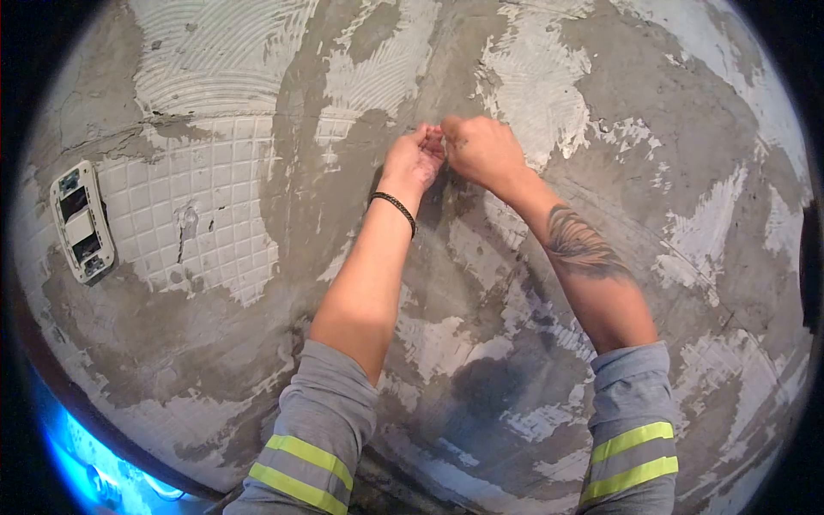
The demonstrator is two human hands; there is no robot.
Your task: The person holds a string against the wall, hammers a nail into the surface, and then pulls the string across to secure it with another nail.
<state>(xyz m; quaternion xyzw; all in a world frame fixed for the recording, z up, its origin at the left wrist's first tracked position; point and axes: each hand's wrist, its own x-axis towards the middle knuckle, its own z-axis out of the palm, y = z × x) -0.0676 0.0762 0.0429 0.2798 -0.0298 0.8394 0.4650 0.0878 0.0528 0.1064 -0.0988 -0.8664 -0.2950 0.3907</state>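
Both hands meet in front of a rough grey wall [343,206], raised at arm's length. My left hand [415,159] is turned with its palm partly showing, fingers curled and pinched together at the tips. Beside it my right hand [482,153] is closed, knuckles outward, its fingertips right at those of the left. Whatever sits between the fingers is too small to make out. A dark braided bracelet [396,211] circles my left wrist. Grey sleeves with yellow reflective bands are pushed up to the elbows.
On the left a white rectangular electrical frame [82,221] with openings is fixed to the wall. Around it spreads a patch with a square grid imprint [206,197]. Ridged pale adhesive [223,51] covers the upper left. Bright blue light [103,468] shows at the lower left.
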